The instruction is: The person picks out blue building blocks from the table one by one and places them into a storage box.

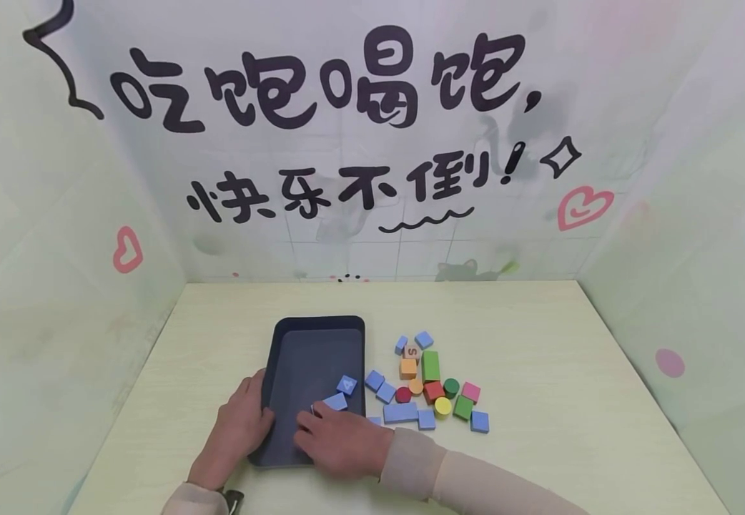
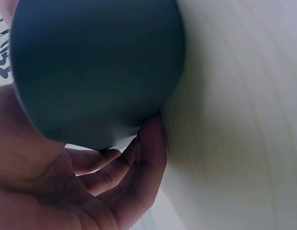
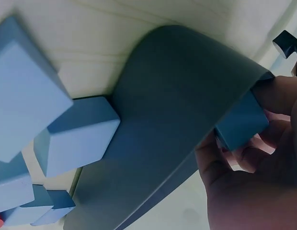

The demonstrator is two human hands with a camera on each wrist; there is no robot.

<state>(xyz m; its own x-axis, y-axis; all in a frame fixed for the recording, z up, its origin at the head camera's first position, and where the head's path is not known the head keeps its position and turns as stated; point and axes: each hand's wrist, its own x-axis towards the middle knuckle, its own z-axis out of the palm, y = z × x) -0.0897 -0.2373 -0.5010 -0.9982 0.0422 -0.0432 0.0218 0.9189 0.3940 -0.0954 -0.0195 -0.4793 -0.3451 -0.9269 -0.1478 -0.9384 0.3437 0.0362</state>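
A dark grey rectangular tray [image 1: 308,357] lies on the table. My left hand [image 1: 234,425] grips its left side; in the left wrist view the fingers [image 2: 151,148] reach against the tray's lower edge. Over the tray's near right part is my right hand [image 1: 344,438], holding a blue block [image 3: 242,122] between thumb and fingers just inside the wall. Ahead of that hand, a blue block marked 4 [image 1: 347,385] and another blue block [image 1: 336,402] sit in the tray.
Right of the tray lies a loose group of blocks: a long blue block [image 1: 400,413], a green block [image 1: 431,366], a yellow cylinder [image 1: 442,408], a pink block [image 1: 471,392] and several others. Printed cloth walls [image 1: 372,250] enclose the table at the back and sides.
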